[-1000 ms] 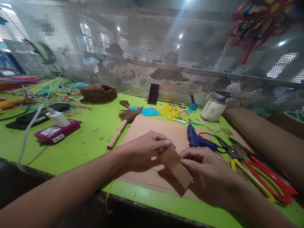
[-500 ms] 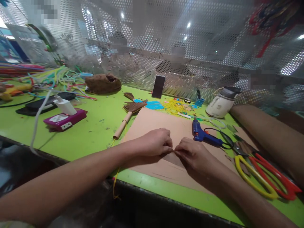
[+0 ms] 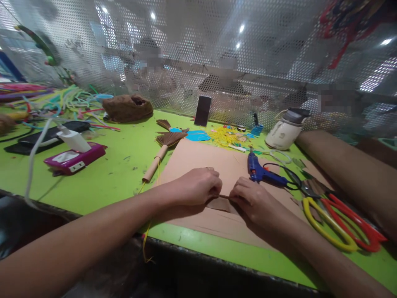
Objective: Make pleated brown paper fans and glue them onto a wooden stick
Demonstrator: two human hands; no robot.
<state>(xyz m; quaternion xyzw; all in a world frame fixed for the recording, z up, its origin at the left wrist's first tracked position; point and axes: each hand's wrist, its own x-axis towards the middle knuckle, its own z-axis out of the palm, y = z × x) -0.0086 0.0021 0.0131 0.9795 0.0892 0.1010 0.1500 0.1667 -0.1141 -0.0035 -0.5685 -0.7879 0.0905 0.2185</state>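
My left hand [image 3: 201,185] pinches one end of a narrow piece of brown paper [image 3: 219,204]. The fingers of my right hand [image 3: 250,193] are closed on its other end. Between the hands, the paper's upper edge looks folded over. Both hands work low over a large tan sheet of paper [image 3: 198,159] on the green table. Just beyond my right hand lies a blue glue gun [image 3: 263,174]. To its right are scissors with one yellow and one red handle [image 3: 328,223]. A small broom-like brown paper piece [image 3: 155,163] rests left of the sheet.
Another person's arm [image 3: 344,169] rests at the right, near a white bottle [image 3: 283,131]. A phone [image 3: 203,111] leans at the back by yellow scraps [image 3: 225,136]. At the left are a purple power strip [image 3: 76,158] and a brown pouch [image 3: 127,108].
My hands have drawn slightly apart, and more of the brown paper shows between them. The whole view has shifted a little, with table items appearing farther left.
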